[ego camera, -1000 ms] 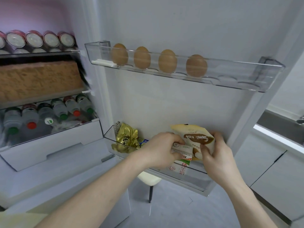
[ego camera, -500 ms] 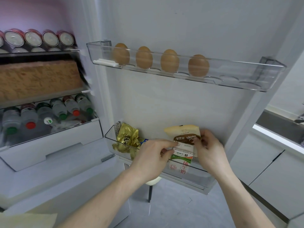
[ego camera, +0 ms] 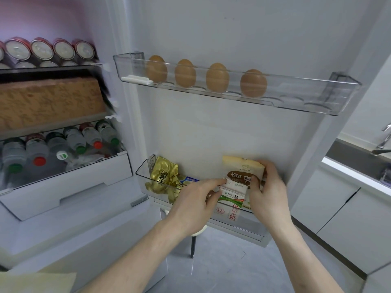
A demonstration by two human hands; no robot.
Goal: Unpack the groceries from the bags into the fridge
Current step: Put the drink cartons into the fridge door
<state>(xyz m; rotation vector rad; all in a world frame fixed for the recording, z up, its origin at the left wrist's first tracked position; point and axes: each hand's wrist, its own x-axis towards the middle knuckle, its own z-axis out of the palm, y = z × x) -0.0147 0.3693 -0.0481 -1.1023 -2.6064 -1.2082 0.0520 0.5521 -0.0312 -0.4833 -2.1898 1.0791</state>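
Both hands work at the lower clear plastic door bin of the open fridge, where two packages are being settled side by side. The left hand has its fingers curled toward a small white-and-green milk carton, with the forefinger and thumb pinching its folded top; the carton stands upright in the bin, its lower part showing through the bin's transparent front wall. The right hand wraps its fingers round the right edge of a taller cream-and-brown paper pouch, which stands just behind the carton and against the door's inner panel. At the left end of the same bin lies a crumpled gold foil packet, with a small blue-and-white packet between it and the left hand. Above, a clear egg shelf carries four brown eggs in a row. The carton looks light and fairly stiff, though its walls would likely dent under a hard squeeze, so the top ridge or the two narrow sides seem the safest places to hold. The pouch appears soft and pliable, apt to slump or fold unless propped, and is probably best held by its side seam or upper edge, as now. Neither item looks slippery or fragile; the main risk is likely the pouch tipping forward over the carton once released.
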